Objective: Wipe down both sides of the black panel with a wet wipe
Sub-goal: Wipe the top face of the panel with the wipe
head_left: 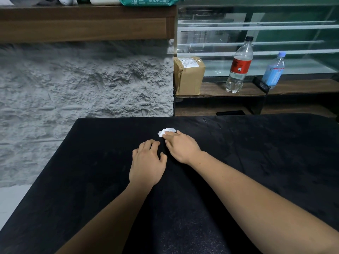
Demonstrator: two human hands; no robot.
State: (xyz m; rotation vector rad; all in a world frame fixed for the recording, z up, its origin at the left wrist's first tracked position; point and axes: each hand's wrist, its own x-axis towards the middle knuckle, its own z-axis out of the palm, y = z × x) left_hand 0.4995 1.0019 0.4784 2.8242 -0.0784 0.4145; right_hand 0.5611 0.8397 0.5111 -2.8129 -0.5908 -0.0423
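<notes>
Far left, rough grey wall [73, 88] under a brown wooden shelf [82, 24] carrying a green wipes pack [150, 0]. Below, lying flat and filling the lower view as the work surface, the black panel [256, 162], dull and faintly smeared. Near its middle, left hand [146, 165] resting palm down on the panel, fingers loosely bent, gripping nothing. Just beside it, right hand [180, 147], fingertips pressing a crumpled white wipe [166, 132] onto the panel. Behind, right of the wall, a taped box [189, 76] on a low wooden ledge [302, 87], then a clear red-labelled bottle [239, 65], then a blue bottle [274, 70], all before a glass case [256, 33].
</notes>
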